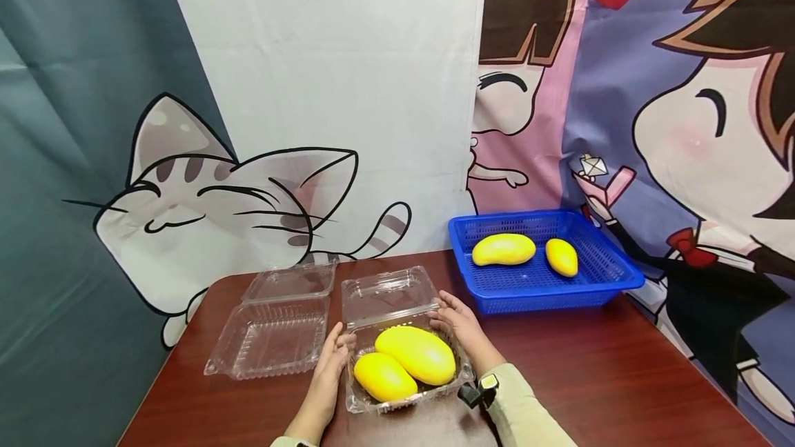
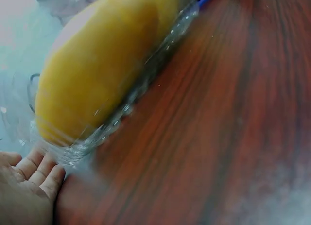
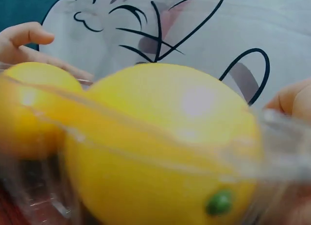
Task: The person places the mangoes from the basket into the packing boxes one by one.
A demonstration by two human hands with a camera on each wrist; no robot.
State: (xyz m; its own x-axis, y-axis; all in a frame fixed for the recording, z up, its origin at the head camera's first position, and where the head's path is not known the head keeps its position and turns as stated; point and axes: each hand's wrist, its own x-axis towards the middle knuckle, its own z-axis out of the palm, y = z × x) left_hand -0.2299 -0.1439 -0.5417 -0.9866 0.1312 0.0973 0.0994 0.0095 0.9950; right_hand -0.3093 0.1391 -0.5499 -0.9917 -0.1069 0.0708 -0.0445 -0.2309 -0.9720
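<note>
Pale right sleeve closest, our left hand and right hand flank the clear box, fingers loose, unclamped, so let's steady it evenly.

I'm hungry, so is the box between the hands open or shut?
The box is open: its lid is folded back, leaving two yellow fruits uncovered.

Behind clear plastic, a green-spotted yellow fruit sits beside a smaller yellow fruit, between left fingers and right fingers.
</note>
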